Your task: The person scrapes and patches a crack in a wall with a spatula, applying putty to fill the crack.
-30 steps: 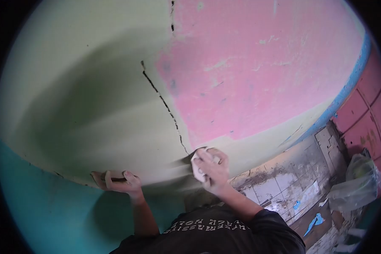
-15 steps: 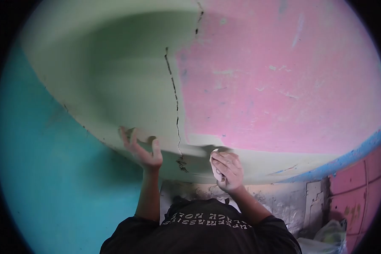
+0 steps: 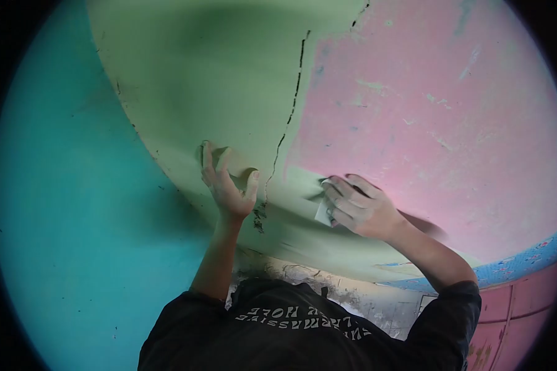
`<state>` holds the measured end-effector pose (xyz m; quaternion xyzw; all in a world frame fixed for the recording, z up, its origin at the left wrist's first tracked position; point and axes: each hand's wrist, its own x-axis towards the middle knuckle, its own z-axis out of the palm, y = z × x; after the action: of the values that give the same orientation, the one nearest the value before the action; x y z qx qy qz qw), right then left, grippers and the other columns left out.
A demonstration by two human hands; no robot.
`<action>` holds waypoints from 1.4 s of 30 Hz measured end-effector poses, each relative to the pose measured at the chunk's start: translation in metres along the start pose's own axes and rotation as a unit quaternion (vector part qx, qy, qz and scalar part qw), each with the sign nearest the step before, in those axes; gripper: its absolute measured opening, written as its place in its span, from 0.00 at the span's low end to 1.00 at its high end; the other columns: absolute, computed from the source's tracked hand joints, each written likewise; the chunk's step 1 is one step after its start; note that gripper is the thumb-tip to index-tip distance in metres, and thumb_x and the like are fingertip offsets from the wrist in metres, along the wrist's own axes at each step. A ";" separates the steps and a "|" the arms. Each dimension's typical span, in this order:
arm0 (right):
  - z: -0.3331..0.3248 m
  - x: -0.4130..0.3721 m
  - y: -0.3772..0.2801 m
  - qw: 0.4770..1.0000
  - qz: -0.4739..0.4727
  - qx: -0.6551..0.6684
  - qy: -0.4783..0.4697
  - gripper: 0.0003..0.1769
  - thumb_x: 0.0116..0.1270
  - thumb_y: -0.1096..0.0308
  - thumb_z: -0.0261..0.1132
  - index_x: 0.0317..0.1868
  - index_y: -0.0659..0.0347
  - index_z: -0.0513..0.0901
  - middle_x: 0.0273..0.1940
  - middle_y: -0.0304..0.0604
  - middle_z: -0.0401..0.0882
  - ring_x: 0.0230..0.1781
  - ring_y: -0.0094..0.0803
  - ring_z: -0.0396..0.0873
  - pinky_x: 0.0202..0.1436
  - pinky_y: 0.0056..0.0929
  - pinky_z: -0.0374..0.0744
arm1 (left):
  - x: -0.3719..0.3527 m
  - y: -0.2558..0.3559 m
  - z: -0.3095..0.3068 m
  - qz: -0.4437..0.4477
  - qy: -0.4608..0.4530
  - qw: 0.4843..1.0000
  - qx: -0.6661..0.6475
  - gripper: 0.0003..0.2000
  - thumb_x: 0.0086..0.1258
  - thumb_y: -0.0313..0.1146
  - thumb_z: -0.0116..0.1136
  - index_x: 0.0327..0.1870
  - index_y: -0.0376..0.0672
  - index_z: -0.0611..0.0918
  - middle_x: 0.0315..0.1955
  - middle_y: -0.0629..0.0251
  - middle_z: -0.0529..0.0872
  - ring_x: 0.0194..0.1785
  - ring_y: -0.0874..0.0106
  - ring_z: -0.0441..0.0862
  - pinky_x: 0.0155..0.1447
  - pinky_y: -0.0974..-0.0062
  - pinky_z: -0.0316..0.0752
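Note:
My left hand (image 3: 229,188) has its fingers spread on the pale green wall (image 3: 185,93), fingertips against or very near the surface, with nothing held. In my right hand (image 3: 365,209) is a folded white sheet (image 3: 323,213), perhaps sandpaper. Its white edge shows under the curled fingers; the rest is hidden by the hand. This hand is at the wall, just below the lower left corner of the pink painted area (image 3: 402,111). Between the two hands runs a dark crack (image 3: 294,99), ending low in a rough, chipped patch (image 3: 259,217).
A turquoise wall (image 3: 74,204) meets the green one along a corner at left. Low on the right, a blue patterned strip (image 3: 513,263) borders a pink panelled surface (image 3: 507,309). Bare, stained plaster (image 3: 309,272) shows below the green paint.
Both hands have moved up the wall. My right hand has gone right as well, still gripping the white sheet, and its arm reaches further out. The view has turned.

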<state>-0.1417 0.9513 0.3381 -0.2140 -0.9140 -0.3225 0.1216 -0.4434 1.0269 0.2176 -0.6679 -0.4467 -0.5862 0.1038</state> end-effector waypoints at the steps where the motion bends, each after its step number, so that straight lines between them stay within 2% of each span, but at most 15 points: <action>1: -0.006 0.005 0.006 1.000 0.012 -0.012 0.018 0.21 0.62 0.54 0.66 0.49 0.60 0.86 0.63 0.47 0.82 0.70 0.44 0.74 0.71 0.46 0.77 | -0.001 0.000 -0.002 -0.007 -0.008 1.000 0.003 0.36 0.66 0.34 0.68 0.74 0.35 0.65 0.78 0.31 0.54 0.80 0.37 0.55 0.79 0.39 0.53; 5: -0.017 0.015 0.007 0.999 0.009 0.028 0.017 0.19 0.59 0.60 0.68 0.47 0.63 0.86 0.60 0.49 0.83 0.69 0.44 0.73 0.75 0.43 0.75 | 0.002 0.001 -0.004 -0.009 -0.012 1.000 -0.005 0.37 0.67 0.35 0.68 0.75 0.35 0.64 0.79 0.31 0.53 0.80 0.36 0.55 0.79 0.38 0.50; 6: -0.011 0.014 0.004 0.999 -0.037 -0.019 -0.002 0.20 0.59 0.60 0.68 0.47 0.65 0.86 0.61 0.51 0.82 0.69 0.44 0.74 0.74 0.43 0.76 | 0.002 -0.004 -0.001 -0.005 -0.007 1.000 -0.012 0.38 0.67 0.35 0.69 0.76 0.34 0.63 0.79 0.31 0.53 0.80 0.36 0.54 0.80 0.37 0.49; 13: -0.014 0.058 0.012 0.996 0.023 -0.019 0.089 0.19 0.57 0.62 0.68 0.46 0.65 0.87 0.57 0.50 0.84 0.65 0.43 0.76 0.73 0.44 0.76 | -0.003 -0.012 0.001 -0.009 -0.047 0.999 -0.006 0.44 0.68 0.40 0.71 0.78 0.32 0.58 0.81 0.29 0.46 0.83 0.30 0.44 0.80 0.34 0.46; 14: 0.000 0.051 0.004 0.999 -0.007 0.033 0.025 0.19 0.56 0.61 0.68 0.46 0.64 0.87 0.55 0.48 0.84 0.62 0.44 0.78 0.73 0.44 0.76 | -0.003 -0.012 0.000 -0.006 -0.051 0.999 -0.002 0.44 0.68 0.40 0.71 0.78 0.32 0.58 0.81 0.29 0.46 0.83 0.30 0.43 0.80 0.33 0.45; 17: 0.016 0.051 -0.012 0.998 -0.055 0.005 -0.018 0.21 0.53 0.62 0.70 0.46 0.65 0.87 0.58 0.46 0.84 0.62 0.42 0.78 0.72 0.46 0.78 | -0.002 -0.016 -0.002 0.009 -0.055 0.998 -0.003 0.44 0.67 0.42 0.72 0.78 0.34 0.60 0.81 0.30 0.47 0.83 0.29 0.42 0.80 0.30 0.43; 18: 0.006 0.061 -0.007 0.999 -0.024 0.046 0.002 0.21 0.54 0.64 0.70 0.47 0.67 0.86 0.57 0.47 0.84 0.63 0.41 0.78 0.72 0.44 0.78 | 0.000 -0.018 -0.002 0.014 -0.048 0.999 -0.009 0.43 0.65 0.43 0.73 0.77 0.35 0.62 0.81 0.31 0.48 0.83 0.29 0.42 0.80 0.28 0.41; 21: -0.008 0.078 0.001 0.996 0.051 -0.020 0.073 0.21 0.54 0.65 0.69 0.47 0.69 0.86 0.59 0.48 0.84 0.64 0.41 0.78 0.73 0.42 0.78 | -0.001 -0.025 -0.005 0.011 -0.048 0.999 -0.012 0.42 0.64 0.44 0.73 0.76 0.37 0.66 0.81 0.32 0.50 0.83 0.29 0.43 0.80 0.26 0.38; 25: 0.029 0.064 -0.027 1.000 -0.014 0.012 -0.004 0.22 0.53 0.65 0.70 0.48 0.67 0.86 0.59 0.50 0.85 0.62 0.43 0.82 0.72 0.41 0.79 | 0.003 -0.039 -0.010 0.035 -0.072 0.997 0.015 0.43 0.65 0.42 0.72 0.78 0.35 0.62 0.81 0.29 0.48 0.83 0.29 0.42 0.81 0.28 0.40; 28: 0.013 0.079 -0.015 0.997 0.048 -0.018 0.059 0.23 0.53 0.65 0.71 0.49 0.68 0.86 0.59 0.48 0.84 0.63 0.42 0.80 0.70 0.41 0.80 | 0.001 -0.049 -0.008 0.043 -0.087 0.995 0.027 0.44 0.65 0.44 0.71 0.78 0.36 0.62 0.81 0.29 0.48 0.84 0.29 0.41 0.80 0.27 0.37; 29: 0.010 0.083 -0.015 0.993 0.078 -0.020 0.090 0.23 0.53 0.65 0.71 0.49 0.69 0.85 0.58 0.47 0.84 0.63 0.41 0.79 0.70 0.40 0.81 | -0.002 -0.052 -0.005 0.047 -0.079 0.995 0.025 0.44 0.65 0.45 0.71 0.78 0.36 0.62 0.81 0.29 0.48 0.84 0.29 0.41 0.80 0.26 0.36; 34: 0.037 0.066 -0.039 0.998 0.059 0.025 0.016 0.29 0.53 0.62 0.74 0.54 0.71 0.85 0.62 0.49 0.82 0.64 0.41 0.79 0.66 0.41 0.84 | -0.008 -0.068 0.017 0.069 -0.014 0.998 -0.007 0.41 0.64 0.51 0.70 0.75 0.39 0.68 0.80 0.31 0.52 0.83 0.29 0.42 0.76 0.18 0.33; 37: 0.023 0.069 -0.027 0.989 0.119 -0.047 0.069 0.30 0.52 0.61 0.73 0.55 0.69 0.85 0.61 0.47 0.83 0.65 0.39 0.79 0.68 0.36 0.83 | -0.012 -0.078 0.026 0.082 0.007 0.997 -0.001 0.42 0.64 0.55 0.68 0.75 0.40 0.68 0.80 0.32 0.52 0.83 0.29 0.42 0.75 0.16 0.32; 38: 0.035 0.066 -0.031 0.989 0.111 -0.053 0.082 0.29 0.50 0.59 0.70 0.52 0.69 0.85 0.62 0.50 0.83 0.62 0.45 0.81 0.66 0.41 0.84 | -0.015 -0.079 0.027 0.083 0.011 0.996 -0.001 0.42 0.64 0.56 0.68 0.74 0.41 0.68 0.80 0.32 0.52 0.83 0.29 0.42 0.75 0.16 0.32; 42: 0.048 0.059 -0.050 0.996 0.070 0.046 0.021 0.29 0.48 0.63 0.67 0.51 0.70 0.85 0.62 0.54 0.83 0.59 0.49 0.84 0.62 0.45 0.85 | -0.013 -0.085 0.028 0.097 0.017 0.995 -0.008 0.40 0.66 0.57 0.65 0.74 0.41 0.69 0.80 0.33 0.53 0.84 0.29 0.43 0.75 0.17 0.32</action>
<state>-0.2214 0.9656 0.2960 -0.2650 -0.9078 -0.2752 0.1731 -0.4839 1.0886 0.1649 -0.6989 -0.3730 -0.5882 0.1624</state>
